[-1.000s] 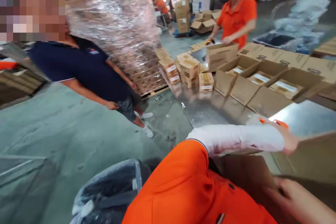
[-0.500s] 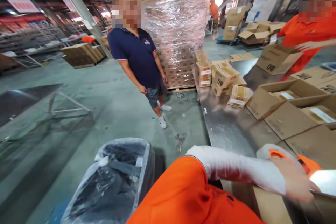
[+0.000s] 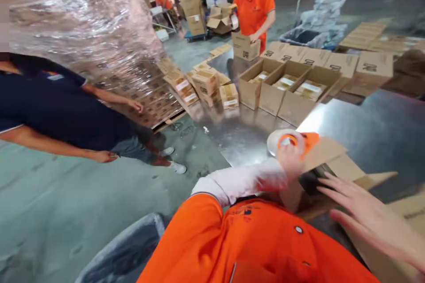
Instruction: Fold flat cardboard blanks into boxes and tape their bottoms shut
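Observation:
My left hand (image 3: 292,158), coming out of a white sleeve, is wrapped round an orange tape dispenser (image 3: 311,142) that carries a wide roll of pale tape. Just beneath it stands an open carton (image 3: 350,169) with flaps spread outward, close against my orange shirt. My right hand (image 3: 361,205) reaches in from the right with fingers stretched out over the carton's near side. It holds nothing that I can see. Between the hands is a dark patch whose kind I cannot make out.
Open cartons (image 3: 290,112) with smaller boxes inside stand in a row on the metal table (image 3: 229,139). Small taped boxes (image 3: 229,96) lie left of them. A co-worker in orange (image 3: 255,6) handles a carton beyond. Another person (image 3: 56,106) stands left, near a lined bin (image 3: 122,247).
My view has swung right, so the table and carton row show more fully. My right hand has come into view over the carton. The tape dispenser stays in my left hand.

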Demonstrator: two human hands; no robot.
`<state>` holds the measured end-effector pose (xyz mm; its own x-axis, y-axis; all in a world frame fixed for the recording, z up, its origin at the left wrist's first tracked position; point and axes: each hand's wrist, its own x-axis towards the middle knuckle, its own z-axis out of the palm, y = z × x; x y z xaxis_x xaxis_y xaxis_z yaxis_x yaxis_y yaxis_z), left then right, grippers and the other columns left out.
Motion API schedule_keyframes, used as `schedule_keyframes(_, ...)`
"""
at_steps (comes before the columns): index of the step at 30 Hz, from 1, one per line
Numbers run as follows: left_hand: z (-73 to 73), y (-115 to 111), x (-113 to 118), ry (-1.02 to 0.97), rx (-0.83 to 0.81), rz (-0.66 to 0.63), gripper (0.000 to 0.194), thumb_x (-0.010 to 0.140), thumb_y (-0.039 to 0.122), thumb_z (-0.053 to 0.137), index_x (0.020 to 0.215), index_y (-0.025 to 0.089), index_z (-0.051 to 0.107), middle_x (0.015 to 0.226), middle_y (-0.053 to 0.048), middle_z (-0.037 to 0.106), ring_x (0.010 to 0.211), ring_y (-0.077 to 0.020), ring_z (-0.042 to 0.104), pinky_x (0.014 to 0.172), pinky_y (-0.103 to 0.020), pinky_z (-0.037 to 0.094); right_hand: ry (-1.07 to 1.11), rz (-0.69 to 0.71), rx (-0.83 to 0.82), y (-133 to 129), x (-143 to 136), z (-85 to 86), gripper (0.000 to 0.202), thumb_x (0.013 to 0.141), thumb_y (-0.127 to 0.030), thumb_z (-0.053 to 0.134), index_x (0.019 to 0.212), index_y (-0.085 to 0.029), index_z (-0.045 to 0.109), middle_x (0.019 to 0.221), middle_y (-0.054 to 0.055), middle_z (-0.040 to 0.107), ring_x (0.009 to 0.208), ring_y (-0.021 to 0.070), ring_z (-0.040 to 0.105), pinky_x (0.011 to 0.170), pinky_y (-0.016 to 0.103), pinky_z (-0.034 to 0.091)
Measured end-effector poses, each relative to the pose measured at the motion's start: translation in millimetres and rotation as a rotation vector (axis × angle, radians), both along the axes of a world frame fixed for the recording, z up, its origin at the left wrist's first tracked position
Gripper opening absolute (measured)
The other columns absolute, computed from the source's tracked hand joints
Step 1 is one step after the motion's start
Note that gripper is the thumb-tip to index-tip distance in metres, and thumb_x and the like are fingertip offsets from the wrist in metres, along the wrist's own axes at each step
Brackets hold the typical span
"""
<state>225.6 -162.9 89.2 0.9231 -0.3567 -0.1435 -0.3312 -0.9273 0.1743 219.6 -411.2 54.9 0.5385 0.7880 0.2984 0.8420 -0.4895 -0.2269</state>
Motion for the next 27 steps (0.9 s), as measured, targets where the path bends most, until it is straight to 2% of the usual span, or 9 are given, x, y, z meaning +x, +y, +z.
schedule_keyframes(1, -0.1, 11.0, 11.2, 0.014, 0.007, 0.013, 0.034, 0.103, 0.033, 0.058, 0.125, 0.021, 0.081, 0.127, -0.022, 0.067, 0.123, -0.0376, 0.063, 0.096, -0.05, 0.055, -0.055, 0.032, -0.037, 6.1, -0.4, -2.3, 0.053, 0.094, -0.054, 0.06, 0.144, -0.039, 0.067, 0.151, 0.009, 0.062, 0.144, 0.0352, 0.055, 0.113, 0.061, 0.056)
schedule_keyframes(3, -1.5, 31.2, 31.9, 0.047, 0.018, 0.021, 0.045, 0.098, 0.043, 0.069, 0.139, 0.026, 0.074, 0.127, -0.021, 0.066, 0.121, -0.0416, 0.064, 0.094, -0.051, 0.055, -0.166, -0.004, -0.093, 30.3, 5.1, -11.6, 0.07, 0.095, -0.05, 0.058, 0.158, -0.018, 0.056, 0.164, 0.018, 0.046, 0.157, 0.0406, 0.037, 0.124, 0.069, 0.039)
schedule_keyframes(7, -12.2, 62.4, 36.7, 0.054, -0.122, 0.088, 0.072, 0.084, 0.055, 0.084, 0.149, 0.029, 0.066, 0.128, -0.015, 0.063, 0.126, -0.0382, 0.061, 0.109, -0.05, 0.049, -0.142, -0.101, -0.192, 87.0, 20.8, -36.5, 0.071, 0.103, -0.045, 0.049, 0.152, 0.005, 0.055, 0.159, 0.03, 0.047, 0.152, 0.0431, 0.043, 0.124, 0.063, 0.039)
schedule_keyframes(11, -32.0, 97.1, 1.5, 0.0, -0.284, 0.193, 0.078, 0.063, 0.046, 0.101, 0.134, 0.024, 0.077, 0.125, -0.012, 0.061, 0.128, -0.0357, 0.058, 0.113, -0.049, 0.05, -0.016, -0.138, -0.215, 104.7, 21.2, -42.7, 0.07, 0.106, -0.043, 0.049, 0.154, 0.007, 0.053, 0.162, 0.031, 0.042, 0.155, 0.0431, 0.038, 0.127, 0.061, 0.034)
schedule_keyframes(14, -47.8, 120.6, -17.3, -0.058, -0.346, 0.205, 0.072, 0.061, 0.042, 0.103, 0.126, 0.023, 0.079, 0.12, -0.012, 0.059, 0.125, -0.0351, 0.058, 0.11, -0.052, 0.054, 0.027, -0.149, -0.192, 105.9, 20.5, -37.5, 0.068, 0.106, -0.04, 0.052, 0.155, 0.006, 0.052, 0.165, 0.029, 0.039, 0.158, 0.0414, 0.034, 0.129, 0.059, 0.032)
schedule_keyframes(18, -58.8, 126.6, -25.4, -0.116, -0.365, 0.256, 0.066, 0.063, 0.041, 0.102, 0.123, 0.023, 0.08, 0.11, -0.01, 0.059, 0.116, -0.0328, 0.062, 0.105, -0.051, 0.057, 0.05, -0.147, -0.186, 104.3, 23.2, -32.9, 0.067, 0.106, -0.039, 0.053, 0.156, 0.005, 0.051, 0.166, 0.028, 0.037, 0.159, 0.0403, 0.033, 0.13, 0.059, 0.03)
schedule_keyframes(22, -54.6, 124.4, -25.0, -0.127, -0.345, 0.268, 0.073, 0.06, 0.048, 0.102, 0.125, 0.023, 0.08, 0.11, -0.009, 0.06, 0.115, -0.0332, 0.064, 0.106, -0.049, 0.056, 0.063, -0.121, -0.188, 100.2, 19.6, -28.6, 0.063, 0.106, -0.038, 0.054, 0.155, 0.002, 0.054, 0.164, 0.027, 0.042, 0.158, 0.0384, 0.035, 0.131, 0.058, 0.028)
schedule_keyframes(24, -50.5, 125.8, -24.1, -0.083, -0.303, 0.256, 0.073, 0.061, 0.052, 0.101, 0.125, 0.023, 0.081, 0.109, -0.009, 0.06, 0.115, -0.0345, 0.065, 0.107, -0.048, 0.056, 0.054, -0.12, -0.16, 101.5, 12.6, -26.7, 0.075, 0.102, -0.053, 0.06, 0.153, 0.001, 0.057, 0.162, 0.028, 0.044, 0.157, 0.042, 0.035, 0.131, 0.064, 0.022)
schedule_keyframes(27, -47.8, 129.0, -21.9, -0.013, -0.278, 0.221, 0.072, 0.062, 0.051, 0.1, 0.126, 0.024, 0.081, 0.112, -0.011, 0.063, 0.121, -0.0374, 0.064, 0.108, -0.049, 0.055, 0.059, -0.131, -0.11, 108.8, 0.1, -28.0, 0.117, 0.081, -0.086, 0.068, 0.152, 0.006, 0.056, 0.161, 0.033, 0.042, 0.155, 0.0498, 0.032, 0.13, 0.07, 0.014)
